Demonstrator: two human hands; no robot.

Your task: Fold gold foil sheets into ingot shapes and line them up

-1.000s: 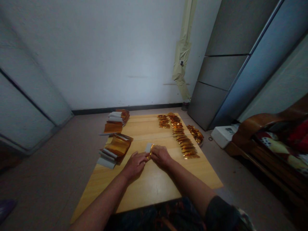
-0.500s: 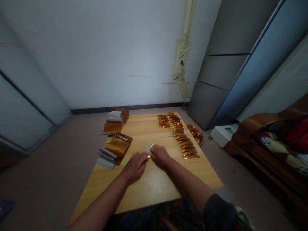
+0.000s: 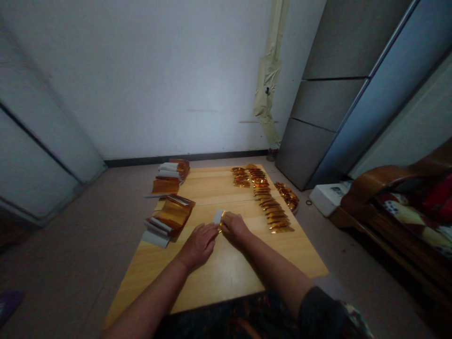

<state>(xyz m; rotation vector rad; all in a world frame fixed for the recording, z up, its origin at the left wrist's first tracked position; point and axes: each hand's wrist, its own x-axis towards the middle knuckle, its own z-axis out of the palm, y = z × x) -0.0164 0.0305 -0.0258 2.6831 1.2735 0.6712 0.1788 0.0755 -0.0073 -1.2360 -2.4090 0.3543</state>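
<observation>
A small sheet of gold foil paper [image 3: 218,216], pale grey on the side facing up, lies in the middle of the wooden table [image 3: 226,278]. My left hand [image 3: 198,246] is at its near left, fingers closed together at the paper's lower edge. From the right, my right hand [image 3: 235,227] has its fingers curled on the same sheet, pressing it on the tabletop. A bit of shiny gold fold shows between the hands; my fingers hide the rest.
To the left lie stacks of gold foil sheets [image 3: 173,214], with another pile [image 3: 167,186] behind. Rows of folded gold foil pieces [image 3: 270,207] line the right side. Past the right edge sits a container of gold pieces [image 3: 287,195]. A wooden sofa [image 3: 356,197] stands farther right.
My left fingers have shifted very slightly up along the fold, and less gold shows between the hands. My right hand stays almost where it was.
</observation>
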